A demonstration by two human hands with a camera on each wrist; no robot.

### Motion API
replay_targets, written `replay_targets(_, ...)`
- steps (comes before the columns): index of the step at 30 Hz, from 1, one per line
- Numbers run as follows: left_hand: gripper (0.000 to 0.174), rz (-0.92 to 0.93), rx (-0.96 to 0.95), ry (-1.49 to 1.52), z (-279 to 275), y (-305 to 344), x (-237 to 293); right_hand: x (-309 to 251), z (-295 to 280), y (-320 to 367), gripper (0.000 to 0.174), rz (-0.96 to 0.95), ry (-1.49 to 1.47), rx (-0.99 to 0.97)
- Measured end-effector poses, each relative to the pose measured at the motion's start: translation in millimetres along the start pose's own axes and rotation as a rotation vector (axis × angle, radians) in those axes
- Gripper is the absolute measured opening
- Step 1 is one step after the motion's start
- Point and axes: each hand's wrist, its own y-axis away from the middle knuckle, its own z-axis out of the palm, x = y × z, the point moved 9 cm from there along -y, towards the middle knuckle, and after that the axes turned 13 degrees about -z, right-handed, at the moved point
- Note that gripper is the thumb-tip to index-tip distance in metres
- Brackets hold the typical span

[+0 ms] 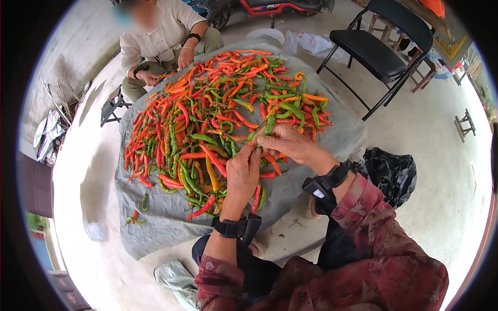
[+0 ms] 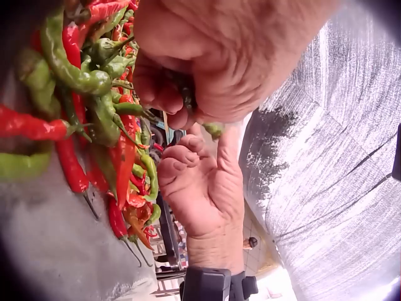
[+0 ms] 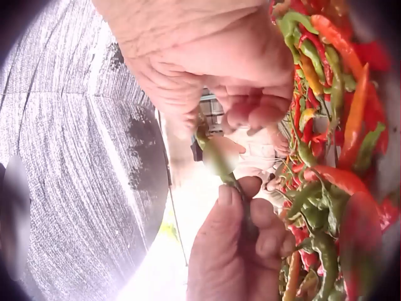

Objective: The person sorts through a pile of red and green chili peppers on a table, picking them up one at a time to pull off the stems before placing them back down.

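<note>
Both hands meet above the near right part of a heap of red, orange and green chili peppers (image 1: pixel 207 119). A small green chili pepper (image 3: pixel 217 158) spans the gap between them in the right wrist view. My left hand (image 1: pixel 241 173) pinches its stem side between thumb and finger, with dark green showing inside the curled fingers in the left wrist view. My right hand (image 1: pixel 293 144) pinches the other end, its remaining fingers curled. A larger green chili (image 1: pixel 270 125) lies by the right thumb in the head view. Fingers partly hide the held pepper.
The heap lies on a grey sheet (image 1: pixel 150 233). Across it sits another person (image 1: pixel 161 46), hands at the far left edge. A black folding chair (image 1: pixel 373 52) stands at back right, a black plastic bag (image 1: pixel 389 173) at right, a small stool (image 1: pixel 465 126) farther off.
</note>
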Motion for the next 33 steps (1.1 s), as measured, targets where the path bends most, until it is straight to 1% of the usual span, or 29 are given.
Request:
replay_targets(1, 0.015, 0.000, -0.003, -0.001, -0.4, 0.2, 1.2, -4.8, 1.8, -0.9, 0.038, -0.053, 0.047, -0.013)
replay_targets(2, 0.015, -0.024, -0.041, -0.025, 1.9, 2.0, 1.3, -3.9, -0.9, -2.6, 0.038, -0.051, 0.046, -0.012)
replay_targets(4, 0.015, -0.055, -0.086, -0.048, 4.2, 4.5, 1.7, 10.6, -24.7, -4.2, 0.036, 0.095, 0.019, 0.138)
replay_targets(5, 0.015, -0.051, -0.088, -0.038, 2.9, 5.4, 2.0, 12.3, -31.9, -6.6, 0.036, 0.103, 0.016, 0.144)
replay_targets(7, 0.015, -0.054, -0.098, -0.023, 3.4, 6.9, -2.8, 13.1, -59.0, -9.8, 0.034, 0.097, 0.024, 0.285)
replay_targets(8, 0.016, -0.048, -0.074, 0.023, 0.0, 6.4, -5.9, 15.5, -64.0, -11.6, 0.034, 0.105, 0.022, 0.287)
replay_targets(10, 0.018, -0.047, -0.044, 0.066, -7.2, 4.2, -9.5, 7.9, -73.8, -18.5, 0.032, -0.034, -0.252, 0.433)
replay_targets(11, 0.018, -0.100, -0.045, 0.157, -10.8, 3.2, -14.2, 9.1, -78.4, -19.0, 0.029, -0.046, -0.369, 0.503)
replay_targets(12, 0.017, -0.152, -0.046, 0.250, -13.5, 2.6, -19.2, 8.8, -76.0, -18.1, 0.029, -0.040, -0.371, 0.501)
replay_targets(13, 0.017, -0.178, -0.075, 0.348, -13.5, 2.4, -22.1, 7.8, -73.2, -17.1, 0.027, -0.026, -0.317, 0.479)
replay_targets(14, 0.017, -0.183, -0.075, 0.350, -14.6, 2.7, -22.3, 6.7, -71.1, -15.9, 0.027, -0.013, -0.262, 0.456)
replay_targets(15, 0.017, -0.170, -0.107, 0.440, -14.5, 3.3, -19.8, 6.6, -63.4, -15.9, 0.026, 0.025, -0.072, 0.348)
replay_targets(16, 0.017, -0.156, -0.137, 0.529, -14.8, 3.8, -17.1, 8.2, -58.4, -14.8, 0.026, 0.029, -0.072, 0.346)
replay_targets(18, 0.016, -0.134, -0.123, 0.512, -17.6, 5.1, -14.0, -19.8, -36.0, -19.1, 0.026, -0.251, 0.644, 0.151)
replay_targets(19, 0.016, -0.114, -0.093, 0.488, -20.2, 5.4, -12.0, -27.6, -27.1, -18.2, 0.022, -0.345, 0.777, 0.127)
replay_targets(20, 0.016, -0.093, -0.065, 0.465, -22.7, 5.1, -9.9, -25.8, -22.9, -18.1, 0.022, -0.342, 0.776, 0.125)
replay_targets(22, 0.016, -0.106, -0.050, 0.476, -24.5, 4.4, -11.0, -39.1, -6.6, -11.7, 0.013, -0.568, 1.120, 0.123)
replay_targets(23, 0.017, -0.116, -0.036, 0.484, -26.3, 4.0, -12.4, -35.5, -6.9, -11.5, 0.013, -0.567, 1.119, 0.123)
replay_targets(25, 0.016, -0.105, -0.028, 0.477, -29.0, 3.6, -13.3, -15.8, -3.1, -16.4, 0.013, -0.479, 1.166, -0.010)
replay_targets(29, 0.015, -0.117, 0.026, 0.439, -34.7, 4.9, -19.2, -1.8, -4.6, -21.1, 0.011, -0.430, 1.226, -0.076)
replay_targets(30, 0.015, -0.120, 0.029, 0.440, -34.2, 4.9, -20.3, -5.4, -4.4, -21.1, 0.011, -0.462, 1.208, -0.055)
replay_targets(32, 0.014, -0.084, 0.143, 0.482, -42.5, 5.6, -20.3, -9.6, -4.3, -19.6, 0.010, -0.491, 1.191, -0.033)
replay_targets(33, 0.014, -0.084, 0.145, 0.485, -42.8, 5.7, -22.0, -29.3, -7.7, -16.3, 0.011, -0.562, 1.160, 0.089)
